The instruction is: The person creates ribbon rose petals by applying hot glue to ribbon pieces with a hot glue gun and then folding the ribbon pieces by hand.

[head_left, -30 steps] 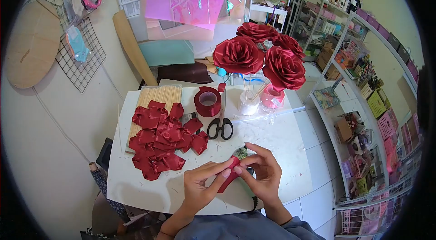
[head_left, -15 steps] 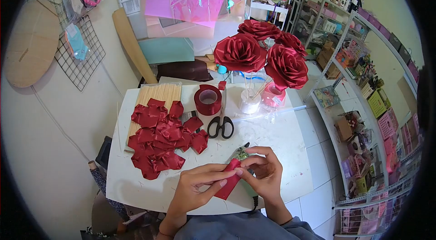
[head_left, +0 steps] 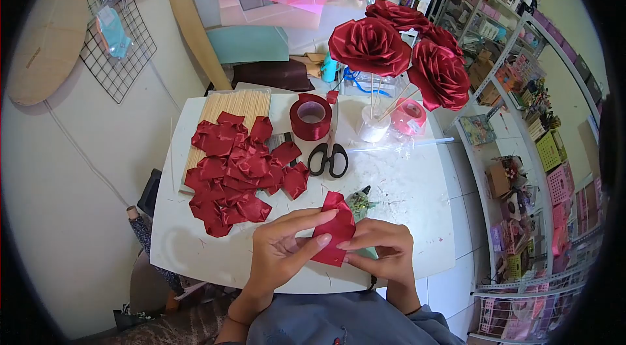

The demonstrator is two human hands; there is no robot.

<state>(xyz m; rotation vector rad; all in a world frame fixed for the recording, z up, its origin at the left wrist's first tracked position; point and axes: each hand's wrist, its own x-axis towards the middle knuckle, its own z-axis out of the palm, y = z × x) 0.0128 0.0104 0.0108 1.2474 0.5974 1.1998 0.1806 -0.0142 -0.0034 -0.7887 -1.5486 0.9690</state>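
A piece of dark red satin ribbon (head_left: 334,231) is held up between both hands over the near side of the white table. My left hand (head_left: 282,248) pinches its left side, thumb in front and fingers along the upper part. On its lower right edge, my right hand (head_left: 383,247) pinches it between thumb and fingertips. Just beyond the right hand lies a glue gun (head_left: 360,203), partly hidden by the hand. A pile of cut red ribbon petals (head_left: 238,172) lies to the left, and black-handled scissors (head_left: 328,160) rest beyond the ribbon piece.
A roll of red ribbon (head_left: 310,118) stands near a bundle of wooden sticks (head_left: 225,107). At the back right, several finished red ribbon roses (head_left: 372,48) rise on sticks from a white holder (head_left: 373,126), beside a pink roll (head_left: 409,117). Shelving (head_left: 515,169) runs along the right.
Both hands have turned the ribbon piece so its broad face shows, and the right hand has shifted down to its lower right edge. The camera view has tilted downward.
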